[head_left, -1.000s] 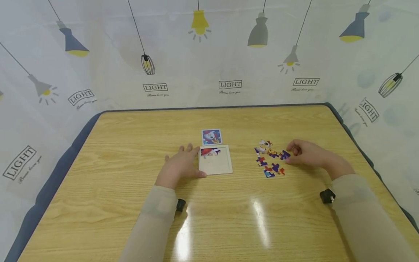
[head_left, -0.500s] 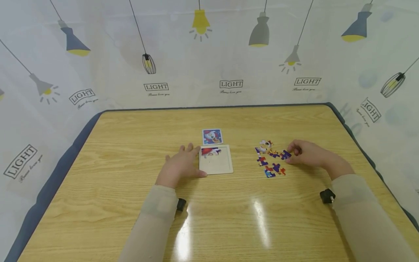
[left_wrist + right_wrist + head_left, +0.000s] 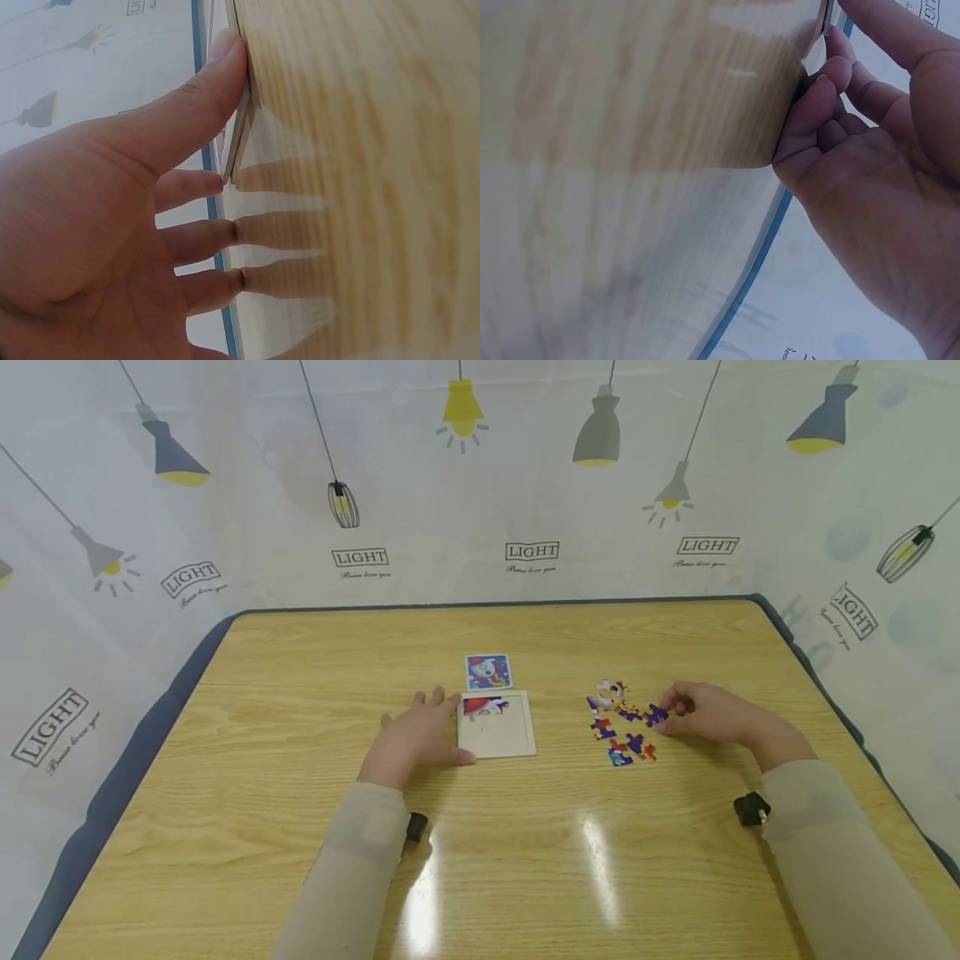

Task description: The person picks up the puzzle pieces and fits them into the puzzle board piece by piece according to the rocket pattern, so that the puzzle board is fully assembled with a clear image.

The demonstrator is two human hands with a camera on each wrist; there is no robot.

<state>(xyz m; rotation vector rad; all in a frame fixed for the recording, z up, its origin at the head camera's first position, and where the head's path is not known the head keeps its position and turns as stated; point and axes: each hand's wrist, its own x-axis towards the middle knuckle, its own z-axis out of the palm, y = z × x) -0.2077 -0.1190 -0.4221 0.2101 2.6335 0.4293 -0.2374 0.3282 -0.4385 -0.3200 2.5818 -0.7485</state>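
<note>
Both hands (image 3: 415, 737) touch jigsaw parts (image 3: 656, 716); labels (image 3: 532, 552) read "LIGHT".

Bare tabletop (image 3: 561, 727) between puzzle tray (image 3: 498, 739) and loose pieces (image 3: 602, 728) leaves a hand passage; the left hand (image 3: 420, 735) blocks the tray's left side, the right hand (image 3: 701, 714) the pieces' right.

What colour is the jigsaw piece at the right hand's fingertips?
The jigsaw piece is mostly dark bluish purple; head view shows it best.

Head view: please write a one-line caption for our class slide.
Left hand touching a partly filled puzzle tray, right hand pinching a purple piece beside other loose pieces.
</note>
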